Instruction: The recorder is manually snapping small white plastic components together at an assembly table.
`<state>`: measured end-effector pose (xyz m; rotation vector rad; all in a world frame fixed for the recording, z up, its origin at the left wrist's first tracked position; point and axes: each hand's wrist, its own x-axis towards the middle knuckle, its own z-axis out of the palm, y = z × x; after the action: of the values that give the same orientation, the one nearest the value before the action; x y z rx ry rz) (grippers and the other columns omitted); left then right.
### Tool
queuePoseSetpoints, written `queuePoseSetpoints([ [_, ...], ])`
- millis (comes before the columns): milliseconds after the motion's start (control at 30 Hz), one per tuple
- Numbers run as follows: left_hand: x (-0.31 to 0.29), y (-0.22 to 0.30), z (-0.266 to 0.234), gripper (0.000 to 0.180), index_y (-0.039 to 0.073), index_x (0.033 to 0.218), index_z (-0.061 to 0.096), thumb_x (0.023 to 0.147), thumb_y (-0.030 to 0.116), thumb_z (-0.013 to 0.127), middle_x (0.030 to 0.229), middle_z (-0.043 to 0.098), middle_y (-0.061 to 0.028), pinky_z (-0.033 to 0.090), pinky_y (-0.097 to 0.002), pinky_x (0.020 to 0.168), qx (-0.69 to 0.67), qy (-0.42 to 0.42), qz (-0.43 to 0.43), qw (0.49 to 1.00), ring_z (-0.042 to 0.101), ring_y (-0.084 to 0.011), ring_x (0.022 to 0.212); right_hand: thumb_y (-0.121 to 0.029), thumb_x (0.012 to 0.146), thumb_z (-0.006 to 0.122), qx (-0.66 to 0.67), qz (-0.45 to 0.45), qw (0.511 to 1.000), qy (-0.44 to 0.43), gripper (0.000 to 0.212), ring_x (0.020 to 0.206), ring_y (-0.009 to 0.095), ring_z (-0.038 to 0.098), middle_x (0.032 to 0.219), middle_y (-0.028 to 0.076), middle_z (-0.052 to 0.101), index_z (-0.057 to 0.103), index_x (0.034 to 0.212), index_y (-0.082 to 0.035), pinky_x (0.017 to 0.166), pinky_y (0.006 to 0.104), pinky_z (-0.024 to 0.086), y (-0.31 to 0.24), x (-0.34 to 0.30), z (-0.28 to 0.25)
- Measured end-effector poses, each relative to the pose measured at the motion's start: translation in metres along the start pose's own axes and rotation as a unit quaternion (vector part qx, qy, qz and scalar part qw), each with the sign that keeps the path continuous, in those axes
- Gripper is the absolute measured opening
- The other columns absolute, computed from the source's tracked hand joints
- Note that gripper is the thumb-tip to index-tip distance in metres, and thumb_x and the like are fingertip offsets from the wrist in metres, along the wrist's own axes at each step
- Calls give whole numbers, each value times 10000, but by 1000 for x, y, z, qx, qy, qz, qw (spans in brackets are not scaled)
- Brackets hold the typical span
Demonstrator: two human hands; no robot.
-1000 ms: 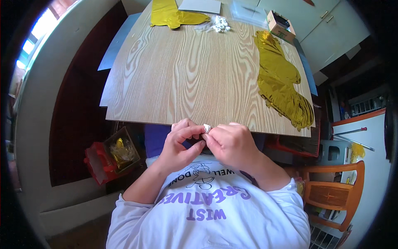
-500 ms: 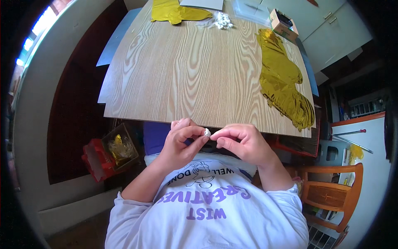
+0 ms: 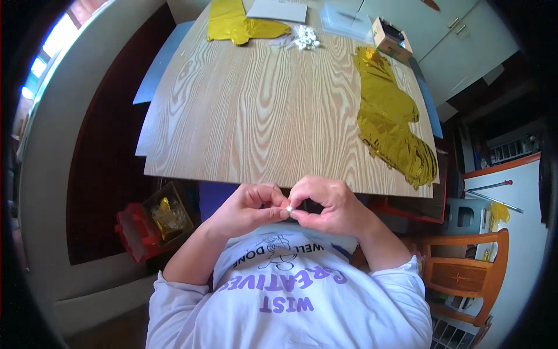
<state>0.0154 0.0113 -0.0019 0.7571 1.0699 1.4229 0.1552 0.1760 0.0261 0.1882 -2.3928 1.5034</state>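
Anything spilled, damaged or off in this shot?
Nothing clearly spilled or damaged. Only mildly untidy: the right-hand gold foil is crinkled at its near end, and small white pieces lie in a loose heap near the table's far edge. The white bit at the fingertips is too small to check.

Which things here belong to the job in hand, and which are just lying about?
In hand or likely connected:
small white piece, between the fingers of the left hand and right hand
similar-looking white pieces on the table

Apparently lying about:
right-side gold foil
far-left gold foil
open box
wooden chair
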Motion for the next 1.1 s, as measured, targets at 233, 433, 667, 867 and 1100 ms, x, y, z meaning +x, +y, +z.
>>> queuePoseSetpoints([
  [233,29,19,-24,159,13,1000,680,845,46,673,845,655,-23,478,-254,731,-226,-2,-100,969,586,-95,749,9,751,664,-132,-117,984,25,168,703,259,578,766,87,543,517,816,-39,622,360,485,-3,38,-20],
  [433,37,43,-28,339,8,1214,586,878,49,600,887,609,-8,446,-249,694,-312,119,17,943,508,-74,685,-65,827,671,-23,146,988,49,78,698,101,588,758,31,613,597,816,-44,644,274,504,56,96,-93],
  [667,18,22,-44,287,-18,1173,599,890,32,609,925,631,-35,443,-201,700,-187,159,53,968,550,-67,778,-59,804,687,-24,375,910,175,132,457,107,524,599,44,590,613,710,-3,425,266,447,207,217,-193],
  [867,-3,23,-43,256,-13,1130,625,875,12,636,936,639,-33,444,-196,733,-173,199,50,963,571,-73,833,-43,790,669,-92,462,859,203,170,401,118,498,537,53,563,600,642,1,369,277,397,242,271,-196],
  [1100,-20,30,-41,319,-36,1147,619,830,-23,652,945,643,-50,455,-220,777,-128,214,46,967,589,-104,862,-41,829,600,10,395,890,230,82,475,135,568,611,77,608,645,805,23,411,287,451,222,246,-203],
])
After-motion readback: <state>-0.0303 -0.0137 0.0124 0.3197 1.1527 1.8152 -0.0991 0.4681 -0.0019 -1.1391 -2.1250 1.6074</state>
